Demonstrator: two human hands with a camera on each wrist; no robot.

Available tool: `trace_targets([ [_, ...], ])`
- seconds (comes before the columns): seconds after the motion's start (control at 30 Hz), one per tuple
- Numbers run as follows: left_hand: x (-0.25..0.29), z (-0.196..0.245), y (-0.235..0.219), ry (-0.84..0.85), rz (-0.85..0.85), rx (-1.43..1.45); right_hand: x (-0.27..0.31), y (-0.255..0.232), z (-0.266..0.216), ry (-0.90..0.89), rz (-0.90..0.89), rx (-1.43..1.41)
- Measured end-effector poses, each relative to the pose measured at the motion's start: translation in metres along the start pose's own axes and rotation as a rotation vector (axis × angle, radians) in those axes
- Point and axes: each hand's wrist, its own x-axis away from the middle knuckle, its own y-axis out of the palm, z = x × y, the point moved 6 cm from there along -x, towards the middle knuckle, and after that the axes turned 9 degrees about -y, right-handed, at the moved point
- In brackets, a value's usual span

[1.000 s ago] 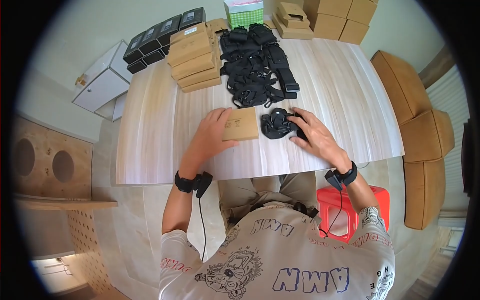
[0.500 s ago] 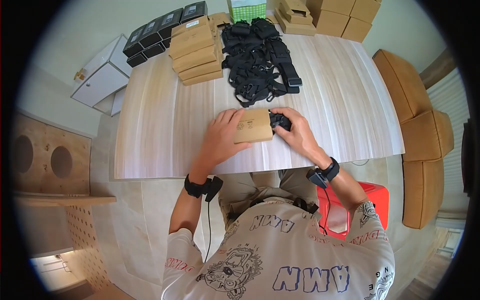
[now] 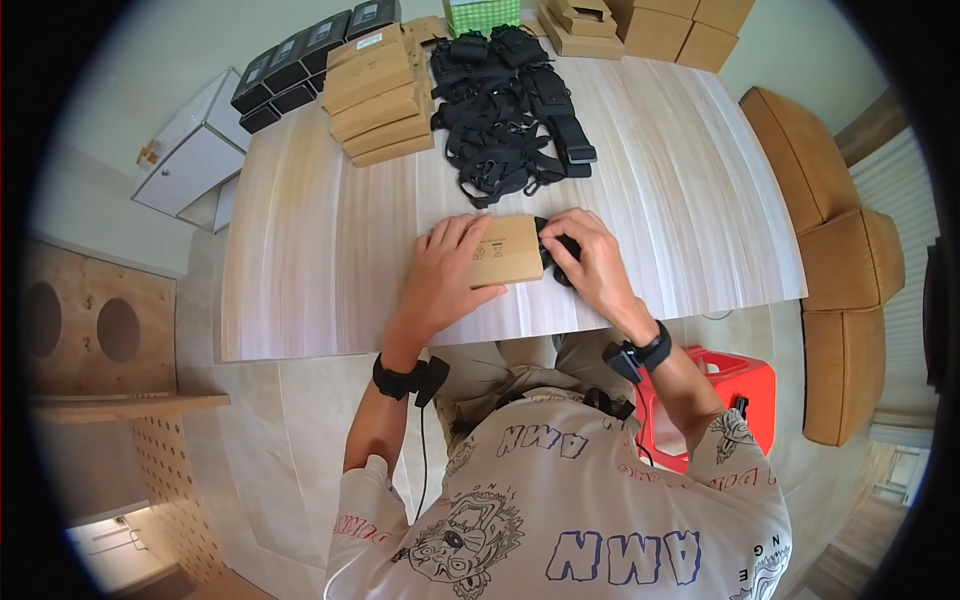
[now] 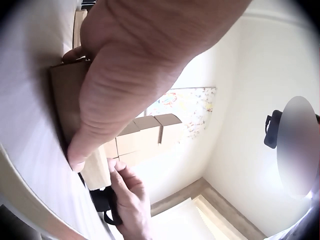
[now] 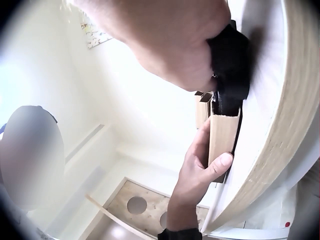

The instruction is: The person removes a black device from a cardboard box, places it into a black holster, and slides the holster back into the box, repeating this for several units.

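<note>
The right hand [image 3: 590,258] partly hides the black bundle [image 3: 565,276] (the picture's edge crops the green bag [image 3: 483,16]).

The table [image 3: 680,200] shows pale wood grain in cream and greyish streaks. The boxes [image 3: 375,85] are plain brown, the straps [image 3: 500,130] black. A bag [image 3: 482,15] is checked green and white. The stool [image 3: 755,400] is red, the sofa [image 3: 850,260] tan, the shirt [image 3: 560,500] whitish with blue, red and black prints.

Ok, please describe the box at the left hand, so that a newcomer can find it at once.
Find the pale table, then its near edge. Close to it lies a flat brown box, gripped by the left hand. Unlike the stacked boxes farther back, it has black gear at its open end.
</note>
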Motion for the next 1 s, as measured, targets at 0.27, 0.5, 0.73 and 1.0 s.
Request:
trace_targets([
  [0.27, 0.006, -0.007, -0.003, -0.07, -0.01, 0.019, 0.0, 0.012, 0.022, 0.187, 0.076, -0.564],
  [0.5, 0.01, -0.006, -0.004, -0.038, 0.067, -0.016, 0.042, -0.027, -0.011, 0.246, -0.132, -0.066],
  [0.73, 0.011, -0.007, -0.005, -0.048, 0.056, -0.004, 0.018, 0.028, 0.036, 0.494, -0.081, -0.663],
  [1.0, 0.013, -0.01, -0.005, -0.029, 0.045, 0.035, 0.027, 0.043, 0.039, 0.493, -0.075, -0.725],
])
